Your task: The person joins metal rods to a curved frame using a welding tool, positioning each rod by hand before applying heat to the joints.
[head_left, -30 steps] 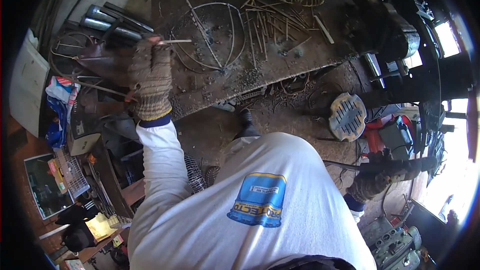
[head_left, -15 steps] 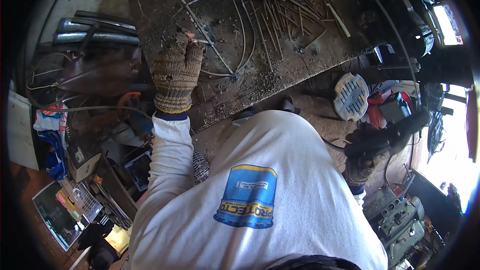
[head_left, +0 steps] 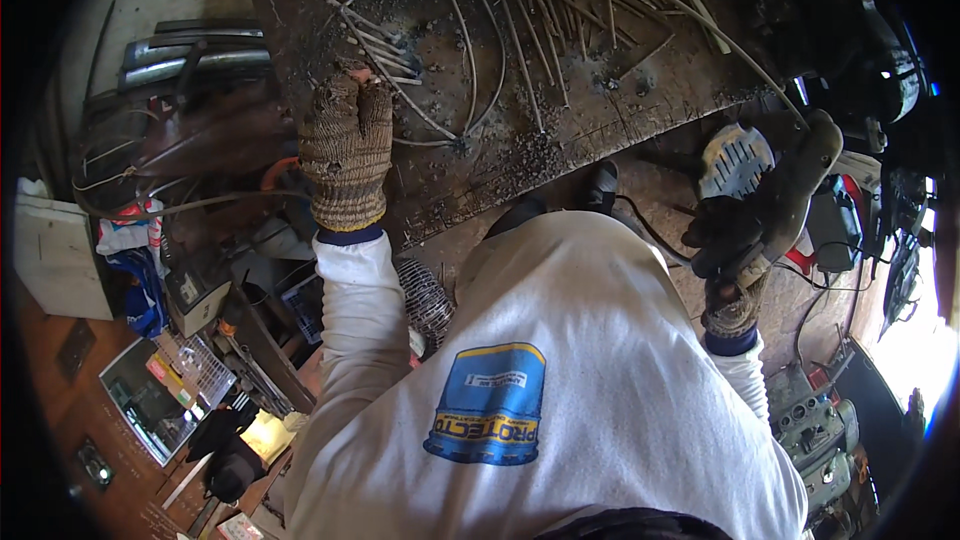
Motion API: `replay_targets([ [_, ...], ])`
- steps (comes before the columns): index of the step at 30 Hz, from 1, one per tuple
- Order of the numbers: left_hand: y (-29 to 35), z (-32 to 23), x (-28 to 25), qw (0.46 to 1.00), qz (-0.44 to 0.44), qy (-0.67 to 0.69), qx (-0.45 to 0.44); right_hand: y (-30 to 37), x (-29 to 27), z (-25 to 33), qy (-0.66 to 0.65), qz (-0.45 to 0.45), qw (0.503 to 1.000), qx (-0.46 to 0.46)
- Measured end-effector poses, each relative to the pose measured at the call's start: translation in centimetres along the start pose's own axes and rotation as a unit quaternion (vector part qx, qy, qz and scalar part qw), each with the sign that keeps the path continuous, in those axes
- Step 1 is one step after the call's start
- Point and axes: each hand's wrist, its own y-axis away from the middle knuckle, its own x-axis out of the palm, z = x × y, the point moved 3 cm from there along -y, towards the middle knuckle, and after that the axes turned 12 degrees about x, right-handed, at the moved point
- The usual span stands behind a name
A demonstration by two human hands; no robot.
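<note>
My left hand (head_left: 347,150), in a knitted work glove, lies palm down on the dark metal workbench (head_left: 560,130). Its fingertips rest on a few short metal rods (head_left: 372,38) at the left side of a round wire frame (head_left: 470,50). The glove's back hides whether it grips one. My right hand (head_left: 735,240), in a dark glove, is raised at the right and shut on a tan-handled tool (head_left: 795,185). A long thin rod (head_left: 680,25) runs from that tool up and left over the bench.
Several loose rods (head_left: 560,10) are scattered on the bench beyond the frame. Metal pipes (head_left: 195,50) and clutter lie at the left, with boxes and packets (head_left: 150,380) below. A white slotted disc (head_left: 735,160), cables and machines (head_left: 820,420) are at the right.
My left hand carried a short rod from the left onto the bench and now rests by the wire frame. My right hand with its tool has come into view at the right.
</note>
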Motion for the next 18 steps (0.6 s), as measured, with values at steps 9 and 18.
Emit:
replay_targets([
  [9, -0.7, -0.9, 0.2, 0.992, -0.061, 0.099, -0.055, -0.3, -1.8, -1.5, 0.038, 0.003, 0.999, 0.006],
  [18, -0.8, -0.2, 0.7, 0.981, -0.063, 0.164, -0.082, 0.3, -2.0, -1.4, 0.082, 0.009, 0.993, 0.082],
])
